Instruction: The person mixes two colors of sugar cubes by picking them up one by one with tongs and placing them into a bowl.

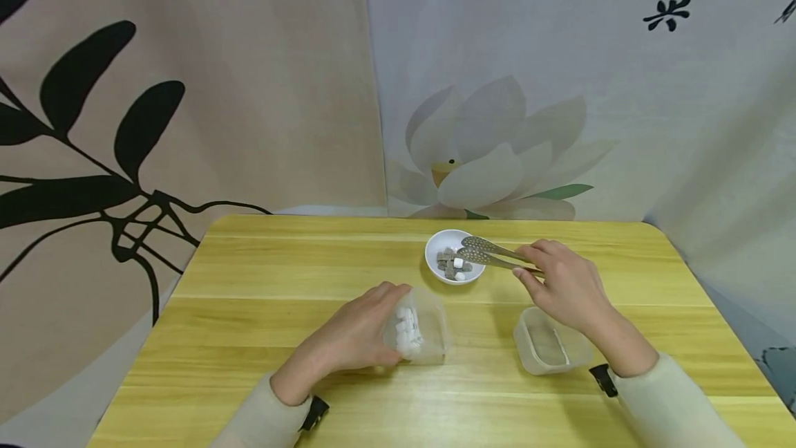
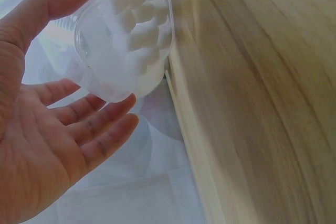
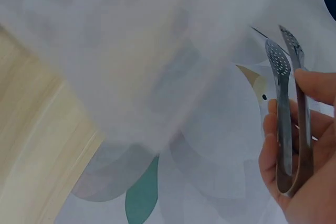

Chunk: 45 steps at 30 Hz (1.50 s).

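Note:
The left hand [image 1: 361, 330] grips a clear plastic container [image 1: 435, 327], tilted on its side, with several white pieces [image 1: 407, 332] inside. In the left wrist view the thumb and fingertips of the left hand [image 2: 63, 114] lie around the container [image 2: 100, 56]. Metal tongs [image 3: 285, 124] are held in the right hand [image 3: 310, 140], their perforated tips a little apart. In the head view the right hand [image 1: 562, 282] holds the tongs [image 1: 491, 254] with the tips over the right side of a white bowl [image 1: 435, 272], which holds grey-brown pieces and a few white ones.
A second clear container [image 1: 528, 348] stands on the wooden table [image 1: 249, 337], below the right hand, with a thin white strip inside. Behind the table's back edge hangs a curtain [image 1: 280, 88] printed with dark leaves and a pale flower.

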Tool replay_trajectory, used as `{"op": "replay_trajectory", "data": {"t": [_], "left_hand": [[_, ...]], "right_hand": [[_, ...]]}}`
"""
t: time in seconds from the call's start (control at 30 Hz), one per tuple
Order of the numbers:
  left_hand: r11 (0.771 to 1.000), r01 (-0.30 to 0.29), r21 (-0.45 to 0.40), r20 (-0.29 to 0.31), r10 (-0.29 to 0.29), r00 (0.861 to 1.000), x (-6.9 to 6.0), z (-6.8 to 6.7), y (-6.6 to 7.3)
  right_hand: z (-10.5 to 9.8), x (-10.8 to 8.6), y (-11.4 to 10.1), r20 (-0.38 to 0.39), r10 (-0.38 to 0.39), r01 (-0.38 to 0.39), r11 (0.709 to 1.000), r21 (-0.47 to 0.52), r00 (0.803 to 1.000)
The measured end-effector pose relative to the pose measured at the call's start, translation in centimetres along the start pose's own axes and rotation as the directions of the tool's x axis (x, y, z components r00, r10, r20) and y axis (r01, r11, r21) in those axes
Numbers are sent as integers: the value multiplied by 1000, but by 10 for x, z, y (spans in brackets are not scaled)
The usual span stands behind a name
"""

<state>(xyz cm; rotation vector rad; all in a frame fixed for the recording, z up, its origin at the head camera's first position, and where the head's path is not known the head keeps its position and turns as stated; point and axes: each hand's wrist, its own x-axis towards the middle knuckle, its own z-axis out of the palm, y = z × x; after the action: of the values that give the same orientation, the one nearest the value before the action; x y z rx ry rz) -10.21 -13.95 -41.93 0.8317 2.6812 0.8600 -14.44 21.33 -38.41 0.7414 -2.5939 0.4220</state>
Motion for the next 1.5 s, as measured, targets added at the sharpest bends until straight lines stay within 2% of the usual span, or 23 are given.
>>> {"op": "replay_trajectory", "data": {"t": [0.2, 0.37, 0.5, 0.6, 0.77, 1.03, 1.3, 1.5], "left_hand": [[1000, 13, 2, 6, -13, 1000, 0, -1, 1], [1000, 23, 3, 14, -23, 1000, 0, -1, 1], [1000, 20, 1, 16, -20, 1000, 0, -1, 1], [1000, 15, -5, 15, -15, 1000, 0, -1, 1], [1000, 18, -11, 17, -17, 1000, 0, -2, 1], [1000, 23, -18, 22, -23, 999, 0, -2, 0], [1000, 14, -20, 15, -13, 1000, 1, -1, 1], [1000, 15, -26, 13, -15, 1000, 1, -1, 1]], "right_hand": [[-2, -6, -2, 0, -6, 6, 1000, 14, 1000], [0, -9, -3, -65, -87, 89, 996, 22, 994], [3, -12, -6, -123, -160, 166, 986, 36, 979], [6, -12, -11, -136, -201, 209, 977, 47, 970], [12, -13, -25, -123, -248, 257, 965, 60, 961], [28, -12, -45, -56, -276, 279, 958, 63, 959], [44, -8, -55, -87, -368, 370, 929, 14, 926], [49, -3, -61, -72, -399, 400, 917, -7, 914]]}}
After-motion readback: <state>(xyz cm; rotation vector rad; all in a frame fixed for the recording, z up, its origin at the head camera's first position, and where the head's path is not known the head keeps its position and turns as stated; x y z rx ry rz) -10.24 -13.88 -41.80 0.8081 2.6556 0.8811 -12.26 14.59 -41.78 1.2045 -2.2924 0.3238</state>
